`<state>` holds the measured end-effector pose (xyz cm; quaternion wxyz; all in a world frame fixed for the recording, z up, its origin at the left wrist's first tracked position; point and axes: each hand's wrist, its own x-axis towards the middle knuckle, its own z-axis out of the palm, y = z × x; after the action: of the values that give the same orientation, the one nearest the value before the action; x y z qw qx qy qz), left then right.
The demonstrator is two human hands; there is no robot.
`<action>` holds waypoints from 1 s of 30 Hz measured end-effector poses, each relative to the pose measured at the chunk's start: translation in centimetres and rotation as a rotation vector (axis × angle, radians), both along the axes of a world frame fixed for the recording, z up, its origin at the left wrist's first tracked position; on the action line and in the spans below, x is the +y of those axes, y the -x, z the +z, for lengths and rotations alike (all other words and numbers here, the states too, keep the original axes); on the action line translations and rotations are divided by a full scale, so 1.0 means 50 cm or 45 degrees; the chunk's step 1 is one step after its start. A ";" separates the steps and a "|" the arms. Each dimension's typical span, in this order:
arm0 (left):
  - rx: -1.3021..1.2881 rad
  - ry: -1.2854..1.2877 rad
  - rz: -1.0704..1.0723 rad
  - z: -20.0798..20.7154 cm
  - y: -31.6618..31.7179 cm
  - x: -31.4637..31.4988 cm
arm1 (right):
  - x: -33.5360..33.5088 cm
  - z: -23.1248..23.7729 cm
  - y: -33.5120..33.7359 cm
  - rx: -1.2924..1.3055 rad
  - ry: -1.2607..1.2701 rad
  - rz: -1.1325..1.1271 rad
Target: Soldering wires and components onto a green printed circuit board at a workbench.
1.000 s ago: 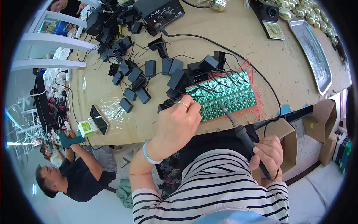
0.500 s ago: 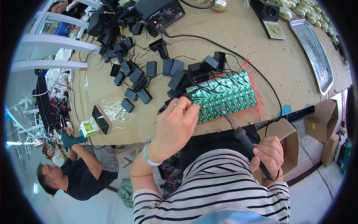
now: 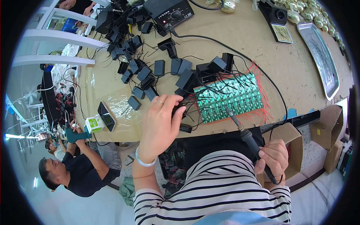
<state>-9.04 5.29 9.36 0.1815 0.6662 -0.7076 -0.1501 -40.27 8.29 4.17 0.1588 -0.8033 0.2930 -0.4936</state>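
Note:
A green circuit board panel lies near the table's front edge, with black wires across its top and left side and red wires along its edges. My right hand is closed around the handle of a soldering iron, its tip at the panel's lower middle. Left of the panel is my left hand, its thumb and fingers apart beside black wires and a dark box partly hidden behind them. Just below the fingertips lies a small black box. More black boxes with wires crowd the panel's upper left.
A soldering station stands at the back; its cord runs round the panel's right side. Farther right are an iron stand and a metal tray. A phone lies at left. Cardboard boxes stand below. A co-worker is at left.
My left hand has drawn back left from the panel's edge, and its fingers have parted. The small black box below it now shows. The soldering iron stays over the panel.

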 end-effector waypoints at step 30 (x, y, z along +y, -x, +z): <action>0.176 0.120 -0.366 -0.044 0.033 0.018 | 0.014 -0.002 0.009 0.020 -0.089 0.109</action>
<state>-10.71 6.17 7.17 0.2375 0.5370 -0.7876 -0.1866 -40.71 8.97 4.07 0.2053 -0.8130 0.2766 -0.4694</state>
